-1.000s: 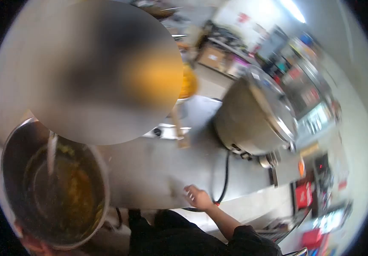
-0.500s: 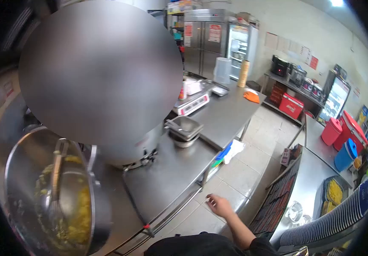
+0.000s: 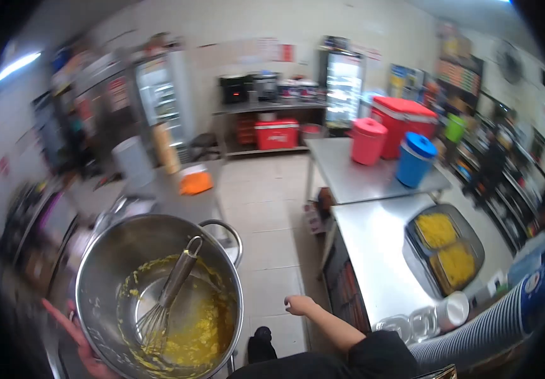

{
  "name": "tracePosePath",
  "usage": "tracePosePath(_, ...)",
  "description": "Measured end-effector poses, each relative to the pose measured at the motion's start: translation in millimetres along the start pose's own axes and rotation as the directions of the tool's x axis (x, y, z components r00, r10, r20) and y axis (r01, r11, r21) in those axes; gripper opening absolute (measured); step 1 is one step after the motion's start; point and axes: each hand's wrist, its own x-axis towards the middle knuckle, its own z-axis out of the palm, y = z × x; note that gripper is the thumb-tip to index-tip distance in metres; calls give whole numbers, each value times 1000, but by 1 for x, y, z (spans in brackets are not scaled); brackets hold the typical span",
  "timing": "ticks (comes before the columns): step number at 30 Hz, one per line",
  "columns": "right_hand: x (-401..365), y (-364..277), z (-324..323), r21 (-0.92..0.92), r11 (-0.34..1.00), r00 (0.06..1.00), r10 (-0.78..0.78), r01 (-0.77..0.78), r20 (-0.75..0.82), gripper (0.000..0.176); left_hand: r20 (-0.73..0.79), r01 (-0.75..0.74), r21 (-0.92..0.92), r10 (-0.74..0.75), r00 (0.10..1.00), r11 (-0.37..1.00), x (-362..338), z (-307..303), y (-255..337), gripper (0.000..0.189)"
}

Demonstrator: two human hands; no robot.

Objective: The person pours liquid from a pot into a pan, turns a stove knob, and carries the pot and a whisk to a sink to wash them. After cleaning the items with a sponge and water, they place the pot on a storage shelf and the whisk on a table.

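A large steel pot (image 3: 98,252) hangs in front of my body, tilted so that its inside shows. Yellow, lumpy residue (image 3: 199,335) coats its bottom and walls. Inside leans a wire whisk (image 3: 177,278), handle up toward the far rim. My left hand (image 3: 79,341) is at the pot's left side, one finger stretched along the outside; the rest of its grip is hidden behind the pot. Over the floor, between pot and right-hand table, my right hand (image 3: 299,306) has curled fingers with nothing visible in them.
A steel table (image 3: 373,252) on the right carries a dark tray (image 3: 421,256) with yellow food, clear containers and stacked cups (image 3: 487,335). Behind are a blue jug (image 3: 414,164), a pink jug (image 3: 368,142) and a red cooler (image 3: 405,120). A tiled aisle (image 3: 263,208) runs ahead.
The view has swung right toward the aisle. The pot with the whisk has come from the far left to in front of me, with my left hand now visible on it.
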Motion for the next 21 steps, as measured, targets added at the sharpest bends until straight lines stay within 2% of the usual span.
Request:
tracePosePath(2, 17, 50, 33, 45, 988, 988, 144, -147, 60, 31, 101, -35, -97, 45, 994, 995, 41, 112, -22, 72)
tracePosePath(4, 1, 87, 52, 51, 949, 945, 302, -310, 126, 29, 198, -46, -225, 92, 976, 973, 69, 225, -33, 72)
tracePosePath(7, -41, 128, 76, 153, 783, 789, 557, -603, 261, 31, 312, -16, -346, 132, 941, 938, 85, 379, -28, 72)
tracePosePath(8, -55, 151, 100, 188, 787, 806, 546, -587, 230, 33, 335, -10, -385, 149, 930, 923, 86, 424, -24, 73)
tracePosePath(9, -68, 159, 113, 210, 726, 755, 619, -655, 214, 33, 357, -1, -413, 162, 920, 911, 87, 469, -19, 73)
tracePosePath(10, -80, 163, 119, 281, 654, 712, 649, -702, 268, 33, 371, 7, -446, 178, 911, 895, 88, 512, -13, 73)
tracePosePath(11, -89, 146, 105, 334, 547, 630, 739, -767, 237, 34, 377, 13, -465, 185, 908, 885, 88, 554, -8, 73)
tracePosePath(12, -83, 170, 141, 458, 444, 604, 738, -770, 301, 33, 385, 15, -493, 202, 900, 870, 87, 596, -3, 73)
tracePosePath(14, -48, 162, 90, 556, 92, 437, 729, -826, 528, 30, 397, 32, -535, 218, 892, 844, 83, 672, 8, 74)
tracePosePath(16, 17, 194, 11, 667, 459, 755, 608, -587, 246, 26, 392, 39, -550, 217, 894, 834, 83, 742, 15, 74)
tracePosePath(17, 62, 216, -35, 698, 500, 797, 580, -513, 170, 25, 388, 40, -553, 215, 896, 832, 85, 776, 19, 74)
tracePosePath(18, 106, 220, -110, 755, 427, 767, 623, -497, 153, 26, 383, 41, -556, 213, 899, 830, 88, 809, 21, 74)
tracePosePath(19, 162, 251, -149, 694, 610, 846, 532, -383, -1, 27, 386, 45, -560, 213, 898, 827, 91, 843, 25, 74)
tracePosePath(20, 209, 259, -206, 665, 706, 825, 512, -245, -240, 27, 387, 49, -562, 210, 898, 825, 95, 875, 27, 75)
tracePosePath(21, 261, 273, -264, 541, 816, 837, 432, -203, -337, 29, 380, 51, -562, 203, 903, 826, 101, 907, 28, 75)
